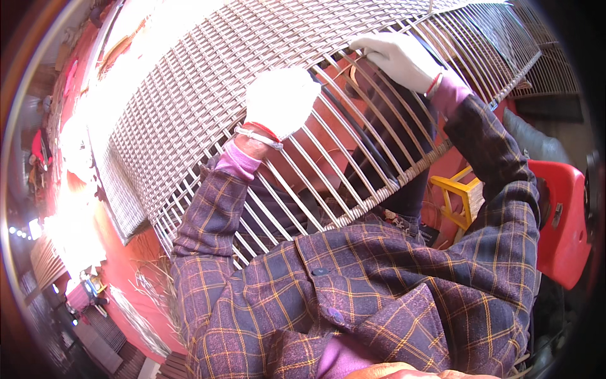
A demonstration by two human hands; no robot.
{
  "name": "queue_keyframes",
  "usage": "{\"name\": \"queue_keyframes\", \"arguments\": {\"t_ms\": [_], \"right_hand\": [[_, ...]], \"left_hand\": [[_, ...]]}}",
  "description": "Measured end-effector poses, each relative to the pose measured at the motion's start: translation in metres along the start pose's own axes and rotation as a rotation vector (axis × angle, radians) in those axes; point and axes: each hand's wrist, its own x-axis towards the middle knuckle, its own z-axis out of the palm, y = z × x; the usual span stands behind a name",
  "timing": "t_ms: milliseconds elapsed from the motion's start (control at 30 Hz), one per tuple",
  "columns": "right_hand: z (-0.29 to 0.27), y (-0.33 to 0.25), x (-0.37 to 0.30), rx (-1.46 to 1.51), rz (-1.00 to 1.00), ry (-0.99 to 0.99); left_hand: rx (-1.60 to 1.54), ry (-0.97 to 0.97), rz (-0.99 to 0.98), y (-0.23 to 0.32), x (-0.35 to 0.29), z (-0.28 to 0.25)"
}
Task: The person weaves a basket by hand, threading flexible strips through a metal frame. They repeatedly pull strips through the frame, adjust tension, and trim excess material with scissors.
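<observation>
A large wicker panel (208, 69) lies slanted across my lap, closely woven on its far side. Nearer me, bare grey-brown slats (328, 148) run to a wrapped frame edge (372, 199). My left hand (281, 101), in a white glove, rests on the slats at the border of the weave; glare washes out its fingers. My right hand (398, 60), also gloved in white, is closed at the weave's edge farther right, thumb and fingers drawn together. A thin tan weaving strand (351, 79) curves below its fingertips and seems pinched there.
A red plastic chair (562, 221) stands at the right, with a small yellow stool (464, 199) beside my right arm. More slatted wicker work (549, 63) is at the far right. Loose strands (148, 290) lie on the reddish floor (129, 259) at the left, under strong glare.
</observation>
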Motion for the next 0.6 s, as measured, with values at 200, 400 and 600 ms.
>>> {"name": "queue_keyframes", "arguments": {"t_ms": [200, 400, 600], "right_hand": [[-0.009, 0.006, 0.035, 0.078, 0.187, -0.156], [-0.012, 0.013, 0.011, 0.370, 0.153, 0.120], [-0.024, 0.096, -0.033, 0.046, 0.231, 0.409]], "left_hand": [[-0.076, 0.117, -0.232, 0.020, 0.020, -0.008], [-0.149, -0.003, -0.212, 0.035, 0.059, 0.011], [-0.249, -0.006, -0.232, 0.027, 0.065, 0.022]]}}
